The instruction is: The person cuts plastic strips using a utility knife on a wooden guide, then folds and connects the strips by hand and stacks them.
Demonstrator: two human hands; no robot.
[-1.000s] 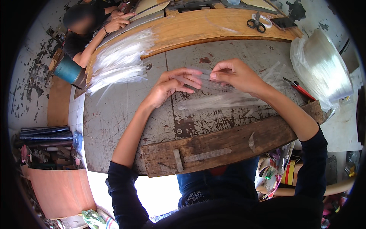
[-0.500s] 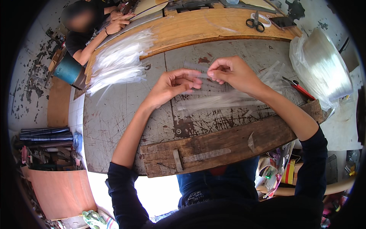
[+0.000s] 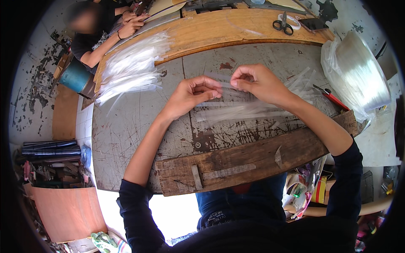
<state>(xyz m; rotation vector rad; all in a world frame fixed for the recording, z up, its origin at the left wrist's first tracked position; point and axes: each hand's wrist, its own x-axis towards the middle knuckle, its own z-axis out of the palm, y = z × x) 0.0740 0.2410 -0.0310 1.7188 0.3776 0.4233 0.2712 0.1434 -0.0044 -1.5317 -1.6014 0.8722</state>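
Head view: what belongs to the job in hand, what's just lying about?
Likely in the job:
clear strip between left hand and right hand
loose strips on the table
strip pile on the wooden board
possibly the wrapped clear roll

Apparently lying about:
black scissors
phone
red-handled tool

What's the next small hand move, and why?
I'd probably firm up the left hand's hold on the clear strip before shifting the right hand: the right thumb and finger seem to pinch it, while the left fingers curl close to it, their grip hard to tell.
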